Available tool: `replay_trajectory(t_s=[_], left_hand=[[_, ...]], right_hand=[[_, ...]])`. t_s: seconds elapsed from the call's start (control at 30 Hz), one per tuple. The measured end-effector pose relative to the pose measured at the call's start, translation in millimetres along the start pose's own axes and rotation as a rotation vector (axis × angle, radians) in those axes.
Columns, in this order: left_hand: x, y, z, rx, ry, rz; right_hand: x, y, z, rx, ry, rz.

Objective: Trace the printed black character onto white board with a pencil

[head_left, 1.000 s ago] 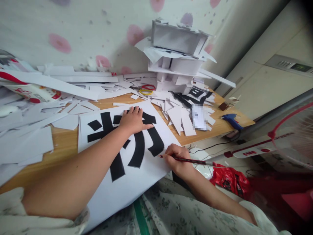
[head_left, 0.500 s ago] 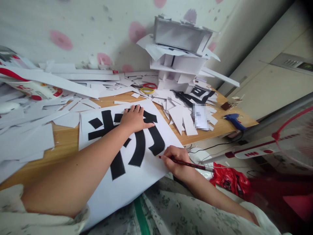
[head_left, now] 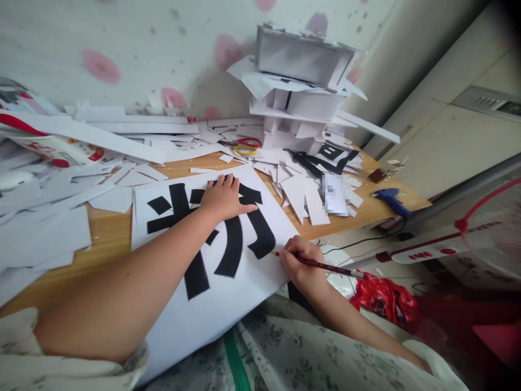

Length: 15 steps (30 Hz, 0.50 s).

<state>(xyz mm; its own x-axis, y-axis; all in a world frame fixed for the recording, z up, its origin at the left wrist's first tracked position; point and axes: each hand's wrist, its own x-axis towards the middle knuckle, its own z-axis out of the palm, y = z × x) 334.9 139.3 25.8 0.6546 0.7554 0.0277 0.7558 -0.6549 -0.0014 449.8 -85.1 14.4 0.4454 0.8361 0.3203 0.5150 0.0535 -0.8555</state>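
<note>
My left hand (head_left: 223, 200) lies flat with fingers spread, pressing a black character cutout (head_left: 230, 247) onto a white sheet (head_left: 163, 347). Part of the cutout is hidden under that hand and forearm. A dark red pencil (head_left: 325, 266) is pinched in my right hand (head_left: 302, 263). Its tip meets the sheet beside the lower right stroke of the cutout. Thin pencil lines show along some edges of the black strokes.
White board scraps (head_left: 57, 228) cover the table's left and back. Scissors (head_left: 246, 145) lie behind the sheet. A stacked white board structure (head_left: 301, 70) rises at the back. At right are a blue glue gun (head_left: 391, 201), a fan (head_left: 431, 252) and a red plastic bag (head_left: 382, 298).
My right hand and the pencil have shifted slightly right and up, along the edge of the lower right stroke. My left hand has stayed in place.
</note>
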Motion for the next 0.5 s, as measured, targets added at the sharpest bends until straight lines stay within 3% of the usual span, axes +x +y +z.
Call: replay_trajectory(t_s=[0.3,0.5], left_hand=[[0.6,-0.9,2.5,-0.011,0.01,-0.002],[1.9,-1.5,5.1,0.0,0.029,0.001]], right_hand=[[7.3,2.1,-4.2,0.074,0.011,0.106],[27.7,-15.5,-6.0,0.306,-0.209,0.105]])
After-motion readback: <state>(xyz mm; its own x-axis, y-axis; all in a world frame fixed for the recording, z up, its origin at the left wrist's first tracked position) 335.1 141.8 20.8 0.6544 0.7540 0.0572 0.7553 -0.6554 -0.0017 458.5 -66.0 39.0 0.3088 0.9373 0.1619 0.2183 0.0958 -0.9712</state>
